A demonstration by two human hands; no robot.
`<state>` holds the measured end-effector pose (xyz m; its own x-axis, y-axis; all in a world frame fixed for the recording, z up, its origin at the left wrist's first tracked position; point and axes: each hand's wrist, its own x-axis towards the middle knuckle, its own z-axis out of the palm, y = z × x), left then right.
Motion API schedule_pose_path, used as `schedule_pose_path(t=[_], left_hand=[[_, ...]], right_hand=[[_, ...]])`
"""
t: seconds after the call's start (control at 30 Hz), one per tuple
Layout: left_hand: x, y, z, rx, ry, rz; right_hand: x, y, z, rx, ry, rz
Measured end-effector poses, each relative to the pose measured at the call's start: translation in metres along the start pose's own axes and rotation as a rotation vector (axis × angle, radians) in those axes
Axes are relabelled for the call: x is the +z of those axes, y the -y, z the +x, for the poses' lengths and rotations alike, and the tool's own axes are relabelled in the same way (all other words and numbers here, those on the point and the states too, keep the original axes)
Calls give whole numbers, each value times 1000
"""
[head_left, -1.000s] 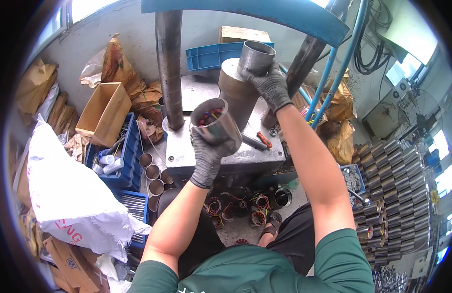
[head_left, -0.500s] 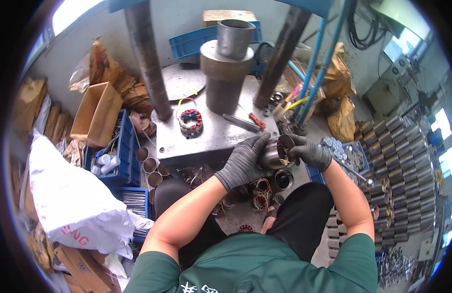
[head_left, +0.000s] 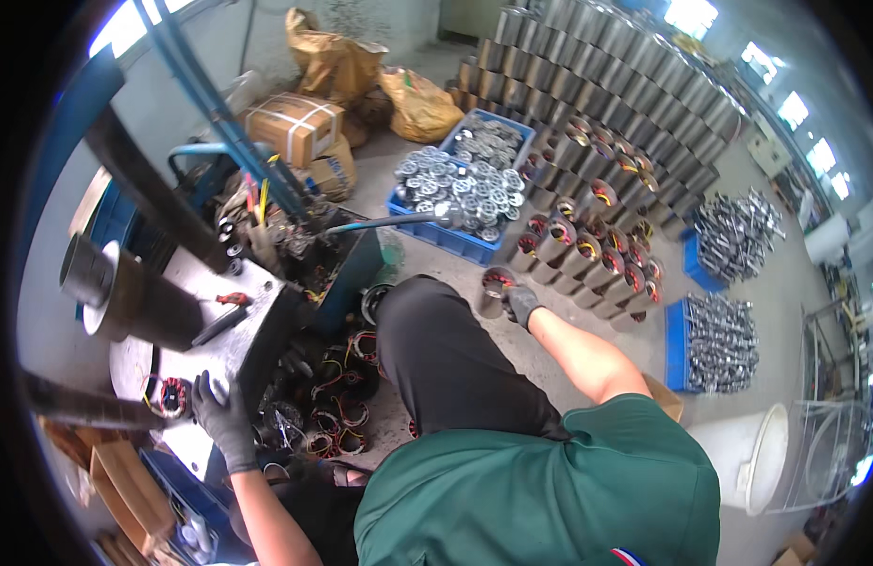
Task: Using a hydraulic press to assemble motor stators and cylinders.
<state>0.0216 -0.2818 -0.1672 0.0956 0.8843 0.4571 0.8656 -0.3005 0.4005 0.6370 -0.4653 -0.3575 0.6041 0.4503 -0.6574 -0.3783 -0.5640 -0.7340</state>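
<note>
My right hand [head_left: 521,306], in a dark grey glove, grips the side of a metal motor housing [head_left: 490,298] standing low on the right, next to rows of similar ones. Red windings show inside its mouth. My left hand [head_left: 221,415], gloved too, is open with fingers apart at the edge of the metal press table [head_left: 186,436]. Just beyond its fingertips lies a wound stator [head_left: 173,397] with red coils and coloured leads. Whether the fingers touch the stator I cannot tell.
Blue crates hold round metal end covers [head_left: 460,193] and shafts [head_left: 722,344]. Metal cylinders [head_left: 606,80] are stacked high at the back. Loose stators [head_left: 351,415] lie below the table. A blue-sleeved lever [head_left: 389,223] juts across, and a thick steel column [head_left: 153,307] stands on the table.
My view has turned right. The housing, held before by both hands over my lap, is now low at my right in the right hand alone. My left hand has let go and moved beside the stator.
</note>
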Motion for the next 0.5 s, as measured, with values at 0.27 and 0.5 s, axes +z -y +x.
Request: schedule_pose_path(t=[0.27,0.5], left_hand=[[-2,-43,-47,431,287,-40],[7,13,-26,301,-117,-85]], right_hand=[[-138,-125,17,190,-562,469],[-214,-67,-39,-143,-582,643]])
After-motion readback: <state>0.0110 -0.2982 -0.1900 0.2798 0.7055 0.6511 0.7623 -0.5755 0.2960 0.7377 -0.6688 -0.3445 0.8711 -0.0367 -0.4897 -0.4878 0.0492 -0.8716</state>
